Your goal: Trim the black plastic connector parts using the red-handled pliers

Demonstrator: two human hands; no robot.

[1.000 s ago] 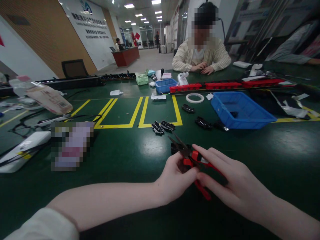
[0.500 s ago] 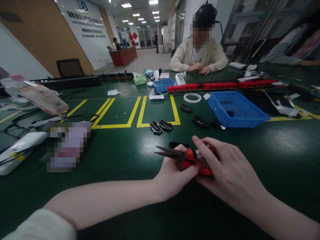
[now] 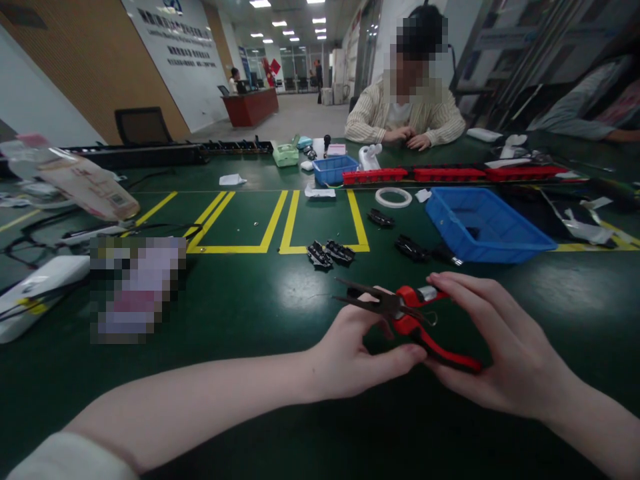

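A pair of pliers [image 3: 387, 303] with red handles and dark, long, pointed jaws is held between both hands above the green table. Its jaws point left and stand slightly apart, and the handles are spread. My left hand [image 3: 340, 353] is closed around the pliers near the pivot, thumb at the lower handle and fingers partly hidden behind the jaws. My right hand [image 3: 510, 353] holds the handles, fingertips on the upper one and thumb by the lower one. A dark piece [image 3: 355, 292] shows behind the jaws; whether the left fingers touch it I cannot tell.
Black clip-like parts [image 3: 340, 252] lie ahead, with more black parts [image 3: 411, 248] beside a blue bin [image 3: 490, 243]. Beyond are a tape roll [image 3: 393, 197] and red strips [image 3: 435, 175]. At left are a phone-like blurred object [image 3: 143, 287] and a bottle [image 3: 85, 187]. A person [image 3: 405, 120] sits opposite.
The pliers' handles have spread apart and the jaws have parted more. My right hand has moved right and opened wider around the handles. The view has shifted slightly.
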